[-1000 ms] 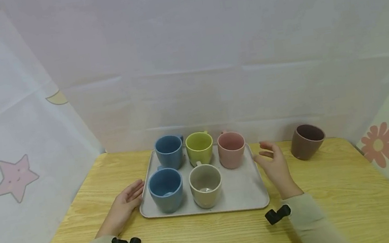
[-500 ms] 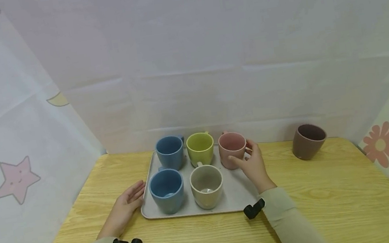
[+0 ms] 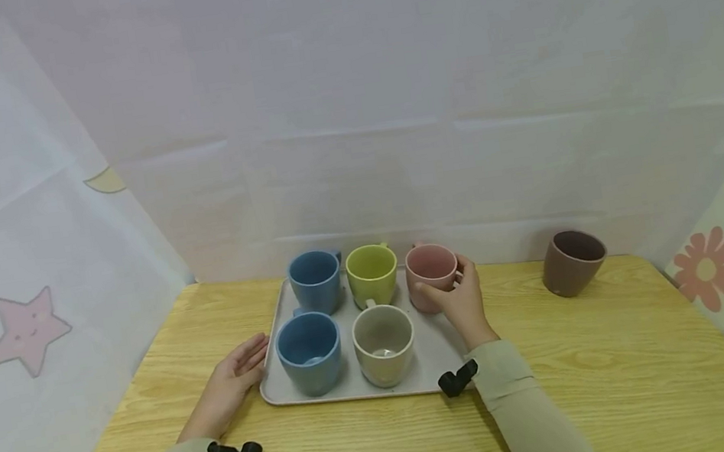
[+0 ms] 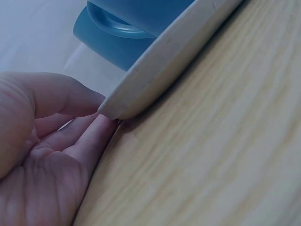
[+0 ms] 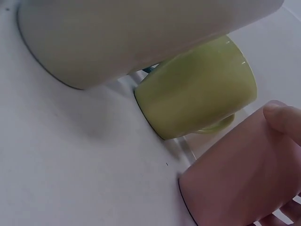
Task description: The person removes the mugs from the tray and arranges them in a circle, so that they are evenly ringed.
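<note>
In the head view a light tray (image 3: 446,357) holds several mugs. My right hand (image 3: 462,303) grips the pink mug (image 3: 432,289) at the tray's back right corner, thumb on its near side and fingers round its right side. The right wrist view shows the thumb against the pink mug's wall (image 5: 240,174); its base seems to meet the tray. My left hand (image 3: 227,384) lies at the tray's left edge with fairly straight fingers. In the left wrist view its fingertips touch the tray's rim (image 4: 150,70).
Beside the pink mug stands a yellow-green mug (image 3: 372,278), then a blue mug (image 3: 315,290). In front are another blue mug (image 3: 312,364) and a beige mug (image 3: 385,354). A tilted brown cup (image 3: 569,266) sits on the wooden table (image 3: 631,358) at right. White cloth hangs behind.
My right hand has moved left from beside the tray onto the pink mug and closed round it. The left hand stays at the tray's edge. The mugs have not visibly moved.
</note>
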Demonstrator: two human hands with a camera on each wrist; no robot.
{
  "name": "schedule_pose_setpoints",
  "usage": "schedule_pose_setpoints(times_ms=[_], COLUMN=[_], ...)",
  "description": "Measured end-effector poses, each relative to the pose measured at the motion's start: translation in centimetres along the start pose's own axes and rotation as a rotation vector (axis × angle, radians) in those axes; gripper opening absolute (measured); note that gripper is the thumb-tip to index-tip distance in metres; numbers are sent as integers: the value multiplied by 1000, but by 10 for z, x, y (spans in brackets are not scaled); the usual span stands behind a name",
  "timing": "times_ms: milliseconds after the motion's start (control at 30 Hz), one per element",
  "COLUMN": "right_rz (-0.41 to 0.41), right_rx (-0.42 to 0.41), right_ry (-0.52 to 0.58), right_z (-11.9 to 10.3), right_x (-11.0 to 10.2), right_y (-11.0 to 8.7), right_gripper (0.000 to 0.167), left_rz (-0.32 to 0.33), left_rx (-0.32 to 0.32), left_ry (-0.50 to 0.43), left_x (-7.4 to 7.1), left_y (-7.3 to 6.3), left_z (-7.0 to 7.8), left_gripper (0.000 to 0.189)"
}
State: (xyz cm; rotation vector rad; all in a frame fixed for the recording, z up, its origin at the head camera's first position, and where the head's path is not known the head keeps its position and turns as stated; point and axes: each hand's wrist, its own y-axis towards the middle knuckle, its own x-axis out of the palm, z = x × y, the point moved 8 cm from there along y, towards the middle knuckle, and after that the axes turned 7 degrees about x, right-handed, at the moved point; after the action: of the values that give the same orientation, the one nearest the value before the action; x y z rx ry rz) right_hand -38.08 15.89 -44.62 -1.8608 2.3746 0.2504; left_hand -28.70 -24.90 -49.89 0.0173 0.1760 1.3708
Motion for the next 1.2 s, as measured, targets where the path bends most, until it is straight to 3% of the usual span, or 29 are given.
schedule_pose_setpoints(times_ms=[767, 1200], right_rz=[74, 81], right_rx=[-12, -95], right_ry=[-17, -21], right_z=[3, 0], right_x=[-19, -44], right_y=[-12, -21], right_gripper=[90, 88], left_rz=[5, 8], left_rx=[-23, -35], left_ry=[-26, -3], left_x=[-1, 0], left_y=[0, -1], left_z=[-4, 0], left_gripper=[63, 63])
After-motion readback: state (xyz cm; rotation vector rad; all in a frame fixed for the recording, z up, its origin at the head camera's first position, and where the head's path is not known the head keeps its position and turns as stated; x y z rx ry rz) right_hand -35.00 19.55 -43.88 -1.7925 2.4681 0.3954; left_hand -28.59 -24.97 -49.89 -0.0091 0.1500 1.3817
